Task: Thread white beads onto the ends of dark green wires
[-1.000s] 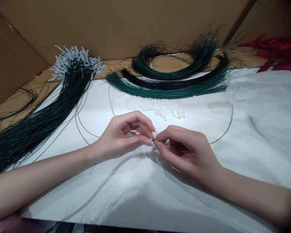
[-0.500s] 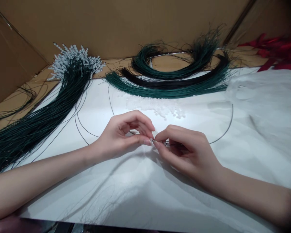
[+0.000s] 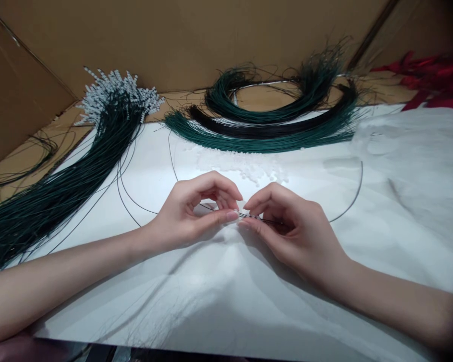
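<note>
Between the thumb and fingertips of my left hand point(image 3: 200, 206), a thin dark wire point(image 3: 205, 205) is pinched beside a small white bead point(image 3: 236, 213). Several more white beads point(image 3: 253, 216) sit along the strands just right of that pinch. My right hand point(image 3: 298, 221) is curled around the strands at the beads. Its thumb lies under them and the index fingertip is raised a little above; the other fingers are partly hidden. Loose white beads point(image 3: 245, 166) are scattered on the white sheet point(image 3: 136, 311) beyond my hands.
A long bundle of green wires point(image 3: 79, 171), with white beaded tips point(image 3: 115, 98), lies at the left. Curved green and black wire bundles point(image 3: 264, 143) lie at the back. Red ribbons point(image 3: 434, 80) and a crumpled clear plastic bag point(image 3: 407, 166) are at the right. Cardboard walls point(image 3: 196, 40) stand behind.
The fingertips of my right hand have lifted and parted from their pinch beside the left thumb, so the strands and beads between the hands now show. My left hand has barely moved.
</note>
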Action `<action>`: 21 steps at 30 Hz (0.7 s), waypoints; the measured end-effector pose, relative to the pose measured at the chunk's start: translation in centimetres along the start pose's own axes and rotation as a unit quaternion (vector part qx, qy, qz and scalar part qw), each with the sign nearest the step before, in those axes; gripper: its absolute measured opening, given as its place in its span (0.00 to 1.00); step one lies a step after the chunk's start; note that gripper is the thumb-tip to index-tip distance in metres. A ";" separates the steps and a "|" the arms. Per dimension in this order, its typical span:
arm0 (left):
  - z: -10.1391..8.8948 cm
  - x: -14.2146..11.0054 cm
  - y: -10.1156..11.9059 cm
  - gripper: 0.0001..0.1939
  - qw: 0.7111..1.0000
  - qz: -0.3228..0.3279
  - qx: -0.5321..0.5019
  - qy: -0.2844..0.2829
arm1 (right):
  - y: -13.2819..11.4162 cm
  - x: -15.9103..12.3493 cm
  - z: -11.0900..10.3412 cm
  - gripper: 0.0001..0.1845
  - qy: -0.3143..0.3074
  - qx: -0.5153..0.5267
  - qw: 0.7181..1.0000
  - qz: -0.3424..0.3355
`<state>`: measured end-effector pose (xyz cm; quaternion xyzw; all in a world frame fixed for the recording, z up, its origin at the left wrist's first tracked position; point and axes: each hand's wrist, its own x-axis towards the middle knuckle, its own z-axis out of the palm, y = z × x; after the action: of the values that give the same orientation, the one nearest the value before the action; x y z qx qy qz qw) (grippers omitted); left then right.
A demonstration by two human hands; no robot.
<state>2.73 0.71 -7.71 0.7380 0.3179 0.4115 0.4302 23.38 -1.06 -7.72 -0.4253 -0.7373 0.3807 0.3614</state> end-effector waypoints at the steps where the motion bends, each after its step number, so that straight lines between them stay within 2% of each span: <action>1: 0.0 0.0 0.0 0.11 1.000 0.001 0.005 -0.004 | 0.0 0.0 0.0 0.07 -0.001 0.004 1.000 0.004; 7: -0.1 -0.3 0.6 0.10 0.999 0.004 0.000 -0.034 | 0.1 0.1 0.1 0.08 -0.008 0.012 1.000 0.007; 11: -0.2 -0.4 0.5 0.10 0.999 -0.001 0.024 -0.022 | 0.0 0.0 0.1 0.07 -0.001 0.008 1.000 0.005; 21: 0.0 -0.4 0.3 0.09 0.998 0.039 0.055 -0.004 | -0.5 0.3 0.1 0.04 -0.020 -0.012 1.000 -0.003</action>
<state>2.58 0.28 -7.55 0.7742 0.3091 0.4068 0.3735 23.06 -1.01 -7.27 -0.4194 -0.7503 0.3795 0.3423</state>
